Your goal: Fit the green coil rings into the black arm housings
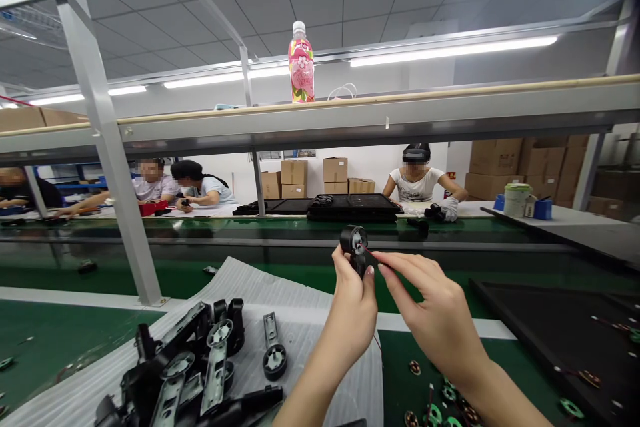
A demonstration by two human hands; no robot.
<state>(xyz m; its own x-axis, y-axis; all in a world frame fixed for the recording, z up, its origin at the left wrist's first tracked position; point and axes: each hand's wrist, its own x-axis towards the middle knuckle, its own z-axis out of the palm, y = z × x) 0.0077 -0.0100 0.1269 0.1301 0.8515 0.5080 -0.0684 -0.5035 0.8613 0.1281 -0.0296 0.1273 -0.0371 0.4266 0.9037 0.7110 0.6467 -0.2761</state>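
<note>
Held up before me is a black plastic part (pixel 353 240) with a round, ring-shaped head and a grey inside. My left hand (pixel 353 310) grips it from below, fingers and thumb closed about its stem. A thin red and dark wire (pixel 369 251) runs from the head to my right hand (pixel 440 313), whose thumb and fingers pinch it. Below, a similar arm-shaped part (pixel 275 357) lies alone on white foam sheet (pixel 313 320). To its left is a heap of black and grey parts (pixel 217 360). Small round coil-like pieces (pixel 434 412) lie under my right forearm.
A green conveyor belt (pixel 300 250) crosses ahead. The overhead shelf (pixel 350 123) carries a pink bottle (pixel 301 70). A black tray (pixel 540 320) with wired pieces is at right. Several people sit across the belt, one (pixel 417 183) facing me. A metal post (pixel 107 147) stands left.
</note>
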